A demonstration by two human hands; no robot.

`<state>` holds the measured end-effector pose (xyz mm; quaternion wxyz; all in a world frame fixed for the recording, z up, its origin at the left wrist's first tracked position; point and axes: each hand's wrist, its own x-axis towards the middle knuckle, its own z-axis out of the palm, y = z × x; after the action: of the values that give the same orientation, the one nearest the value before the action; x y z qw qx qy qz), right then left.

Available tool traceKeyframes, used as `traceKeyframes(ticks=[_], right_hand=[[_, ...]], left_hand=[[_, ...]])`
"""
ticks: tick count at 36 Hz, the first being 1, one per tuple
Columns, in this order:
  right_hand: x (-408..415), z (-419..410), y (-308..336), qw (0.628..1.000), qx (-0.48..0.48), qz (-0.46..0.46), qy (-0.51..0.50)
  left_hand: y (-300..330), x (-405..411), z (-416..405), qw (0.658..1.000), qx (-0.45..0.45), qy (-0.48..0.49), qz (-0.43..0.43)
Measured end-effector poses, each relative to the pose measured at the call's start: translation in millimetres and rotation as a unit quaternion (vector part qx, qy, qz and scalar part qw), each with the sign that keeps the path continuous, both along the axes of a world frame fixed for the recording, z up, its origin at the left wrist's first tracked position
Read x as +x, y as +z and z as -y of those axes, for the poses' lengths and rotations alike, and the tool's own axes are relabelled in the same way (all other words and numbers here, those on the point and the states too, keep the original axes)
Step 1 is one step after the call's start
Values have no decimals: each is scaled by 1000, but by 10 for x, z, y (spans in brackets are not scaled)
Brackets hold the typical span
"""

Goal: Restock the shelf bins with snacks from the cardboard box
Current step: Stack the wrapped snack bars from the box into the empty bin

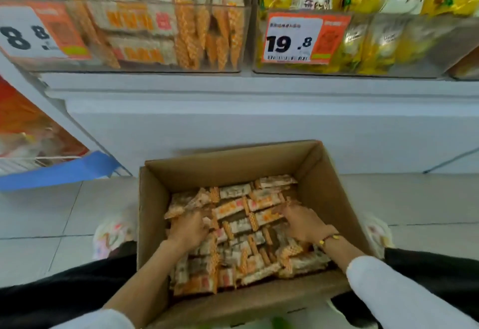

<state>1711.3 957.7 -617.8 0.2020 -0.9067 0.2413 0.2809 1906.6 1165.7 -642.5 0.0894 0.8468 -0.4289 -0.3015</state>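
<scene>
Lighting: bright, even, diffuse; soft shadow inside the cardboard box (pixel 233 163). Glare: pale reflections across the clear shelf bins (pixel 145 64), upper frame. Quality: overall soft blur; wide-angle bending at the edges.

We see a pale tiled floor (pixel 64 214) carrying an open brown cardboard box (pixel 334 186), and above it a white shelf (pixel 233 82) bearing two clear plastic bins (pixel 166 67) side by side.

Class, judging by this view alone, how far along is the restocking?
Done: the left bin already holds matching orange packets. In hand: left hand and right hand are down among the snack packets in the cardboard box. Left: most packets remain boxed.
</scene>
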Motion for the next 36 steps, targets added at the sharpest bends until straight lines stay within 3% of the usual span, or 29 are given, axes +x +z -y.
traceKeyframes(ticks=[6, 9, 12, 19, 24, 28, 33, 36], right_hand=[[87, -75, -302, 995, 70, -53, 47], [181, -190, -397, 984, 146, -79, 70], [202, -314, -425, 973, 161, -116, 115], [230, -492, -525, 986, 85, 29, 140], [440, -657, -657, 980, 53, 31, 187], [557, -753, -767, 969, 5, 74, 234], [638, -763, -785, 953, -66, 66, 289], [645, -802, -754, 953, -39, 7, 302]], left_hand=[[-163, 7, -60, 963, 150, -168, -149], [-137, -10, -36, 948, 202, -216, -115], [-164, -10, -32, 945, 223, -217, -100], [-77, 61, 94, 921, 301, -232, -88], [40, 58, 41, 943, 240, -228, 35], [213, 86, 67, 976, 143, -141, 82], [423, 82, 191, 995, 70, -26, 69], [484, 78, 275, 997, 37, 61, 2]])
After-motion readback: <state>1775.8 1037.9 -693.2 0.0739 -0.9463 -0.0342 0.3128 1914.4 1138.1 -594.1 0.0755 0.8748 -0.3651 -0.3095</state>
